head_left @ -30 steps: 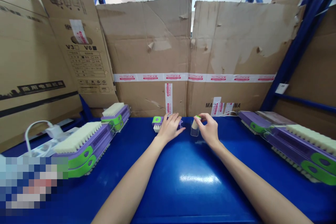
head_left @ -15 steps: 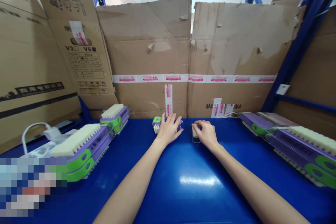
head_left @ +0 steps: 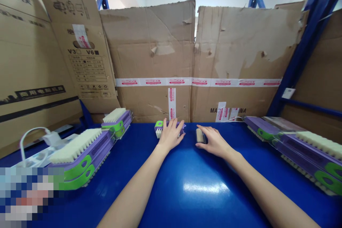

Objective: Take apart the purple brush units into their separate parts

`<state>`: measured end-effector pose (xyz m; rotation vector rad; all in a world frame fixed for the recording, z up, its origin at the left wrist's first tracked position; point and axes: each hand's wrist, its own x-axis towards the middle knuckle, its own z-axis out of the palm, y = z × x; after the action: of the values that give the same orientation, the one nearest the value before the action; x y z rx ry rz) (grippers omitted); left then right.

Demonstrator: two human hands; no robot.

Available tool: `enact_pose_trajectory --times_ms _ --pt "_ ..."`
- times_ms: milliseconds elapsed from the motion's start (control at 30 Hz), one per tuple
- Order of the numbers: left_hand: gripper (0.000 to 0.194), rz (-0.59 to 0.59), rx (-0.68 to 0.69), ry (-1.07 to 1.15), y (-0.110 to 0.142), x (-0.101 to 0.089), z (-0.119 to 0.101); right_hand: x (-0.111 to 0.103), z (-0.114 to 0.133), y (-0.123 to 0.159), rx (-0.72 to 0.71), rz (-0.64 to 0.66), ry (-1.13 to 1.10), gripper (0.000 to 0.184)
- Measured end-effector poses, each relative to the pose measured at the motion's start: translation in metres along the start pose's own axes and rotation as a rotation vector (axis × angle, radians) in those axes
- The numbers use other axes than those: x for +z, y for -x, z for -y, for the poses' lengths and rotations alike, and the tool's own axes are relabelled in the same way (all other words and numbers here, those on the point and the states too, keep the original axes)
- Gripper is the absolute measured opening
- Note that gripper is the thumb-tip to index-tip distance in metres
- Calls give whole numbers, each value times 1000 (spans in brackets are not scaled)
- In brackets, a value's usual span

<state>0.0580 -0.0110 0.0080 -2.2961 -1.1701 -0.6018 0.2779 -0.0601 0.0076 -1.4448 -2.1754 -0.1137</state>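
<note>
My left hand [head_left: 170, 135] lies over a small purple and green scrubbing brush [head_left: 159, 124] with white bristles at the back of the blue surface. Its fingers reach over the brush's far side, with the thumb on the near right, and cover most of it. To the right, my right hand [head_left: 213, 140] is spread around a small block-like thing [head_left: 200, 136] with a beige top and dark, shiny sides. Fingers lie behind it and the thumb in front; whether they touch it I cannot tell.
Stacked purple and green brushes [head_left: 93, 149] stand on the left, with a smaller one [head_left: 115, 119] behind. More lie at the right [head_left: 296, 149]. A white plug and cable [head_left: 52, 137] sit at far left. Cardboard sheets [head_left: 149, 60] wall off the back of the blue surface [head_left: 171, 185].
My right hand has opened wider, its thumb and fingers now apart at the front and back of the small block. My left hand stays over the brush. The view has shifted slightly.
</note>
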Motion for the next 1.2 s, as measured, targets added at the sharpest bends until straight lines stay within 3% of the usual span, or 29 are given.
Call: enact_pose_trajectory --times_ms 433,667,800,1000,1200 --pt "51 -9 -20 -11 1 3 0 0 10 -3 -47 9 187 73" --pt "50 -41 -17 -1 1 4 0 14 9 0 -49 35 229 74" --pt "49 -49 -22 3 1 3 0 20 7 2 -57 53 220 69" --pt "54 -63 -29 -9 2 6 1 15 8 -2 -153 -19 211 59" --pt "59 -101 -152 -41 0 1 4 17 7 -3 -114 -18 229 52"
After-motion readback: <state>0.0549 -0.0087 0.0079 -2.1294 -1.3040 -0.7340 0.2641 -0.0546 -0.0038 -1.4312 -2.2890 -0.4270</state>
